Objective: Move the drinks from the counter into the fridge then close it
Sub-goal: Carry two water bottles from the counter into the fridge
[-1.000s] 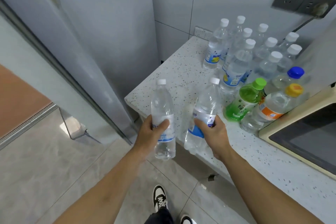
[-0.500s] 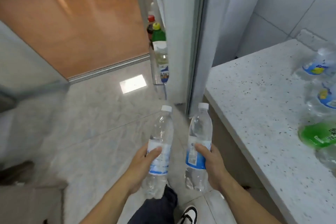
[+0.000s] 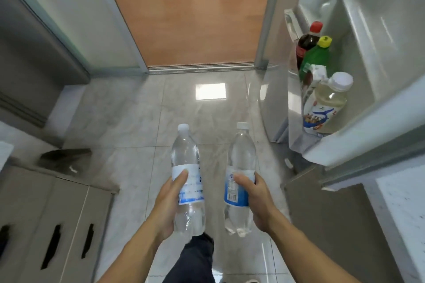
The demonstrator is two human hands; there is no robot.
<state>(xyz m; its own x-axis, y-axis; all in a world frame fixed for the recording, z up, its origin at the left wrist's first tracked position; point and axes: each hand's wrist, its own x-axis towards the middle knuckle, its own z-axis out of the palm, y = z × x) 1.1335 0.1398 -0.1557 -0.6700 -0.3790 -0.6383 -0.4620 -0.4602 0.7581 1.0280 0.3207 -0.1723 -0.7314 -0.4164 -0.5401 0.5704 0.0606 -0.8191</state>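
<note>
My left hand (image 3: pixel 169 202) grips a clear water bottle (image 3: pixel 187 163) with a white cap around its label. My right hand (image 3: pixel 257 200) grips a second clear water bottle (image 3: pixel 241 158) with a blue label. Both bottles are upright over the tiled floor, side by side and apart. The open fridge door (image 3: pixel 372 76) stands at the right. Its door shelf holds a dark cola bottle (image 3: pixel 307 41) with a red cap, a green bottle (image 3: pixel 316 57) with a yellow cap, and a pale drink bottle (image 3: pixel 328 99) with a white cap.
A corner of the speckled counter (image 3: pixel 404 204) shows at the lower right. Grey cabinets (image 3: pixel 46 213) with dark slot handles stand at the lower left. A doorway to a wooden floor (image 3: pixel 195 18) lies ahead. My legs and a shoe are below the bottles.
I have turned left away from the counter with both bottles in hand. The counter's drinks have left the view and the inside of the fridge door has come into sight at the right.
</note>
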